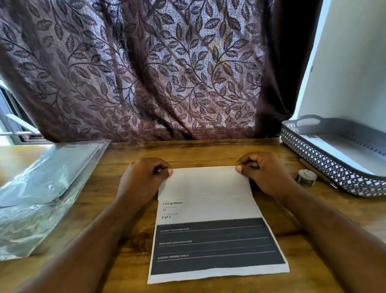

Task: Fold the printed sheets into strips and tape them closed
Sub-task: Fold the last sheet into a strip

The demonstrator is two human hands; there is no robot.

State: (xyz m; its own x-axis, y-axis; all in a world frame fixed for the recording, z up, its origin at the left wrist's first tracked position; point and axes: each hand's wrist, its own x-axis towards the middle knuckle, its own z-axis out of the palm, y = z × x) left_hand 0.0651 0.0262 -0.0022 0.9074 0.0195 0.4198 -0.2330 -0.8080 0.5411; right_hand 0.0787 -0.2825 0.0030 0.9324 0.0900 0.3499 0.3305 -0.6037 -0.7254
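Note:
A printed sheet (209, 210) lies flat in the middle of the wooden table (210, 150), its near half a dark printed block, its far part white with the words "Living Room", "17", "2 of 3". The far edge is folded over toward me. My left hand (142, 181) pinches the far left corner of that fold between thumb and fingers. My right hand (266, 174) pinches the far right corner the same way. A small roll of tape (306, 178) sits on the table just right of my right hand.
A grey perforated tray (334, 169) with white paper inside stands at the right, a pen (319, 174) lying along its near side. A clear plastic sleeve of papers (41, 190) lies at the left. A leaf-patterned curtain (140, 71) hangs behind the table.

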